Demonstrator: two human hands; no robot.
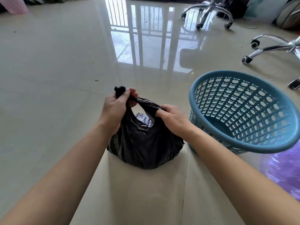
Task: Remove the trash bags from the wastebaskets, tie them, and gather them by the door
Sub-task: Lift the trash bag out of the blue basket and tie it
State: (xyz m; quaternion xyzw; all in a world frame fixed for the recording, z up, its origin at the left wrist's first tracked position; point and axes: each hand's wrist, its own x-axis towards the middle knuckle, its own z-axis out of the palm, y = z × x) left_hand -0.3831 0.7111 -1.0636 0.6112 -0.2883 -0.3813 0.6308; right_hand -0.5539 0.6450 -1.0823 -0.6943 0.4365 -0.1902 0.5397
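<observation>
Here the black trash bag point(144, 143) sits on the floor point(48, 78) just left of the blue wastebasket point(243, 111). The left hand point(116, 108) is clamped on the bag's gathered top, and the right hand point(172, 116) grips its other edge.

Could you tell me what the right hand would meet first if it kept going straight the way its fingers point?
Probably the left hand: the right hand points up-left along the stretched handle of the black trash bag both grip. Depth is uncertain.
</observation>
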